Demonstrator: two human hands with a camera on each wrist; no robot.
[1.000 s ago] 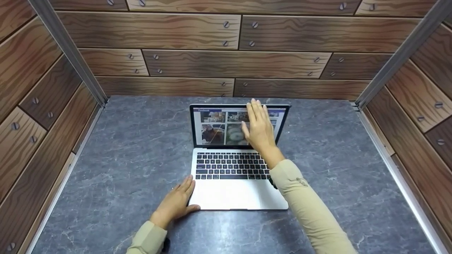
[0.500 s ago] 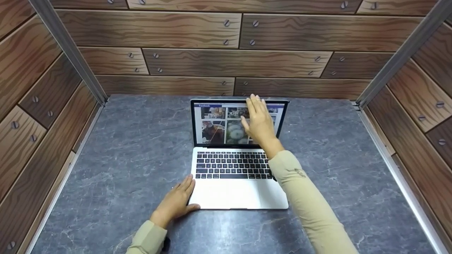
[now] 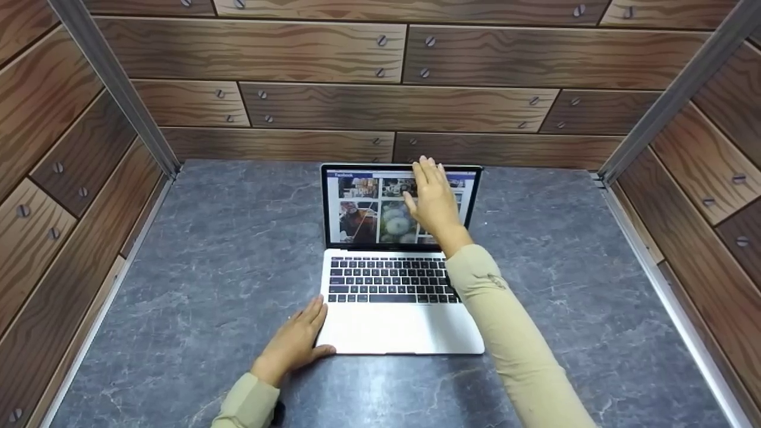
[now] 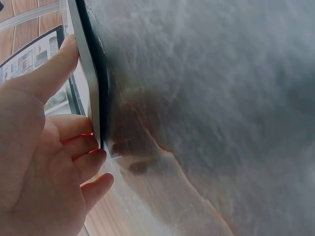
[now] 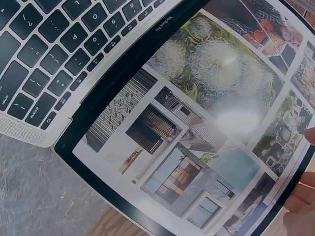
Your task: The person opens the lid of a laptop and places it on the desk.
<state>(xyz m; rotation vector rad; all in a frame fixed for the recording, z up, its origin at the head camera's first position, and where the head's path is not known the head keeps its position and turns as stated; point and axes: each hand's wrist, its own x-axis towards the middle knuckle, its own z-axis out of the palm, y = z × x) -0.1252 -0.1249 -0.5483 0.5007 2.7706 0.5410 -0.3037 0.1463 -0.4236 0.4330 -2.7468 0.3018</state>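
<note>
A silver laptop (image 3: 386, 330) lies opened on the dark table, its lit screen (image 3: 358, 220) showing a page of photos above the black keyboard (image 3: 386, 280). My right hand (image 3: 437, 205) reaches across the keyboard's right side and lies against the screen's upper right, straight fingers extending past the top edge. Part of that hand (image 5: 299, 204) appears at the lid's edge in the right wrist view. At the front left corner, my left hand (image 3: 294, 340) rests with its fingers along the side edge and thumb at the front edge. The left wrist view shows the laptop's base edge (image 4: 88, 73) between thumb and fingers.
The grey marbled tabletop (image 3: 220, 249) spreads around the laptop. Wood-patterned panels (image 3: 333, 107) enclose it at the back and both sides, with metal posts (image 3: 119, 89) at the corners and a pale metal strip (image 3: 678, 309) along the right.
The screen has tilted farther back, its top edge rising in the head view with my right hand moving along with it. My left hand has stayed at the corner.
</note>
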